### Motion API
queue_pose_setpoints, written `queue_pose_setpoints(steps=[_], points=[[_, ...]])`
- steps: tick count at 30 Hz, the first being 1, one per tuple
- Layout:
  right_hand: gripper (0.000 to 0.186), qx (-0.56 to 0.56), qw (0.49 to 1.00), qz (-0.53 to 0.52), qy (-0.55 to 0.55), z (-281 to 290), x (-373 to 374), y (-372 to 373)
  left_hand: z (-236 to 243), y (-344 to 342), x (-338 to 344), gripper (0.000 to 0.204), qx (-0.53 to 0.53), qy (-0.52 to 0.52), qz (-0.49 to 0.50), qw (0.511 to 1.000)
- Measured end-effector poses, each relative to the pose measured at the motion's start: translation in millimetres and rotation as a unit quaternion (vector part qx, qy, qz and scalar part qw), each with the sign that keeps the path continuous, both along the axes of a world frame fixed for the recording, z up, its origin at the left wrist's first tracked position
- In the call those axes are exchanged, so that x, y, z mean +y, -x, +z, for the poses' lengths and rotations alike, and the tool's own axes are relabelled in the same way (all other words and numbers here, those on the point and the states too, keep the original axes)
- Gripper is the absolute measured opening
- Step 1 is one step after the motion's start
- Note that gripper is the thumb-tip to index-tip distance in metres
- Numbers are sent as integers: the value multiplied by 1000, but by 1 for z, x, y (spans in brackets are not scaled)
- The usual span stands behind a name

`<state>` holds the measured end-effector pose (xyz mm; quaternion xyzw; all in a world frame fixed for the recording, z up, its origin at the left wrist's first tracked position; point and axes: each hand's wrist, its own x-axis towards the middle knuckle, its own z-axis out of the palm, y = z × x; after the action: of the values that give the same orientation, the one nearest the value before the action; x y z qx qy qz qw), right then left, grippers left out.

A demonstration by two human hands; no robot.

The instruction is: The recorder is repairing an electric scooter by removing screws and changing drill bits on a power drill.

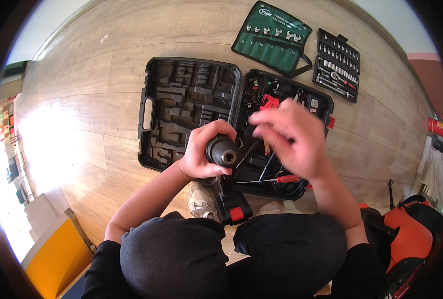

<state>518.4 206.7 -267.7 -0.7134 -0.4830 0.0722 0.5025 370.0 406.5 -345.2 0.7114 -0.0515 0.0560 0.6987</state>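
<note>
My left hand [205, 149] grips a black cordless drill [223, 152] around its chuck, which points up at the camera; the drill's battery base with a red button [235, 213] sits below near my knees. My right hand [291, 137] is blurred in motion to the right of the chuck, fingers bent over the open black tool case [189, 107]; whether it pinches a small bit I cannot tell. Screwdrivers and a red-handled tool [286, 178] lie in the case's right half beneath that hand.
A green roll-up wrench pouch [273, 37] and a black socket set case [337, 65] lie on the wooden floor beyond the open case. An orange and black bag [410, 234] is at lower right. My dark-trousered knees [181, 259] fill the bottom.
</note>
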Motion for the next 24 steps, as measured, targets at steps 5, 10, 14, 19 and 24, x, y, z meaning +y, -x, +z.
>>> queue_pose_setpoints(steps=[5,10,14,19,24], points=[[66,80,994,68,-12,11,3,4,5,-5,5,89,-55,-61,-32,996],[37,114,993,-12,2,-4,-2,5,2,-1,1,92,-30,-38,-26,998],[47,127,992,16,17,6,-10,-10,-3,-3,5,97,-69,-71,-38,994],[64,55,994,96,-16,8,4,5,3,-4,-2,97,-43,-56,-36,997],[54,92,995,0,37,-9,-14,-12,0,-3,1,100,-59,-46,-21,997]])
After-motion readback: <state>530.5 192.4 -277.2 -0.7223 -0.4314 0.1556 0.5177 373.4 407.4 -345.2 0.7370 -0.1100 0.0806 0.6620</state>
